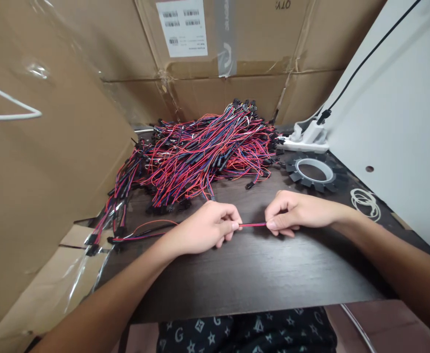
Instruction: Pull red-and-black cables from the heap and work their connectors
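A thin red and blue wire harness is stretched level between my two hands, just above the dark tabletop. My left hand pinches it between thumb and fingers, and the rest of the harness trails out leftward behind that wrist to a black connector. On the other side my right hand has its thumb and fingertips closed on the harness; whatever end lies inside those fingers is hidden. Behind both hands rises a big pile of red, blue and black wire harnesses with black connectors.
A roll of tape with dark strips around its rim lies at the right, near a coil of pale cord. Behind them sits a white power strip with a plug. Cardboard walls the back and left; a white panel stands right.
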Tool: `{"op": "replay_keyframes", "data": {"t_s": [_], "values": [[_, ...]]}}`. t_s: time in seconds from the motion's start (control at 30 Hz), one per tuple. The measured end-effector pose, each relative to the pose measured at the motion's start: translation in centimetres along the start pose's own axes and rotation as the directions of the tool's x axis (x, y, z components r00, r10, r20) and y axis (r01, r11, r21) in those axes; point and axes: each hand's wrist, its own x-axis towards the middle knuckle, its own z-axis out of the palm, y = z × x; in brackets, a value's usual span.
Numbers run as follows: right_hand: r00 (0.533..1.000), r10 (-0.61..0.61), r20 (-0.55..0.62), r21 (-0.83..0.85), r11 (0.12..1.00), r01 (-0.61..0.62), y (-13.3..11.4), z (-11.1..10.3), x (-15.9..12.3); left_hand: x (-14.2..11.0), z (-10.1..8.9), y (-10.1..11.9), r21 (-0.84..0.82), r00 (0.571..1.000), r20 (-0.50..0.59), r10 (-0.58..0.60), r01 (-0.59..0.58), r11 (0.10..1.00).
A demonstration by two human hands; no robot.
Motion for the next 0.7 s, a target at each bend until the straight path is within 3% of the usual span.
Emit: {"op": "replay_keyframes", "data": {"t_s": [0.53, 0.7], "values": [[1.000, 0.009, -0.006, 0.035, 0.999, -0.008, 0.02, 0.46, 0.20, -0.41, 0.57, 0.60, 0.271, 0.992, -0.061, 0.112, -0.091, 0.958], [1.000, 0.002, 0.007, 0.048, 0.999, -0.003, -0.04, 0.52, 0.24, -0.37, 0.54, 0.85, 0.362, 0.972, -0.075, 0.223, -0.182, 0.914]]}}
